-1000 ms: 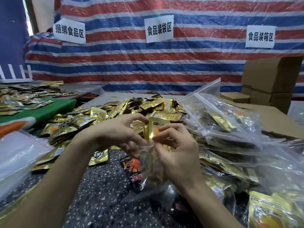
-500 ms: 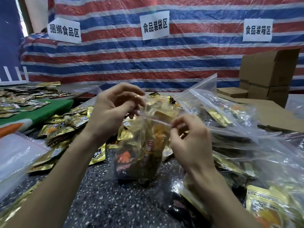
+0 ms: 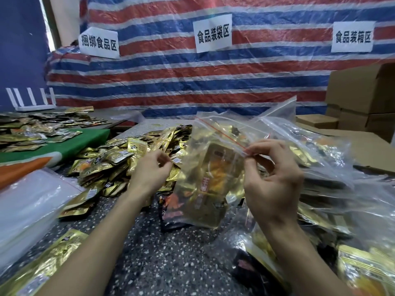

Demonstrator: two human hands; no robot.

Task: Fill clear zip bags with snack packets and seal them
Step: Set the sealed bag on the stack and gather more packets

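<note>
- R hand (image 3: 271,180): thumb + forefinger pinch the right end of the zip strip on the clear zip bag (image 3: 215,133), which has a thin red line under its mouth; the other fingers are spread and half curled.
- L hand (image 3: 149,174): just left of the bag and apart from it. Fingers loosely curled toward the thumb, nothing seen in them.
- The bag hangs tilted from the pinched corner, in front of the person between both hands, zip strip running up and to the left.
- It's packed w/ gold foil snack packets (image 3: 205,189). Its bottom edge is down at the dark speckled tabletop (image 3: 162,253); can't tell if it rests there.
- Can't tell if the zip is pressed closed along its full length.
- Loose gold packets (image 3: 115,165) lie heaped on the tabletop behind + left of the L hand.
- Filled clear bags (image 3: 320,159) are piled at right, behind the R hand.
- A stack of empty clear bags (image 3: 27,210) sits at the left edge.
- A green cloth (image 3: 70,144) at far left has more packets beyond it.
- Brown cardboard boxes (image 3: 363,92) stand at back right.
- A red-white-blue striped tarp (image 3: 192,82) is the backdrop, w/ three white paper signs (image 3: 213,33) in black characters.
</note>
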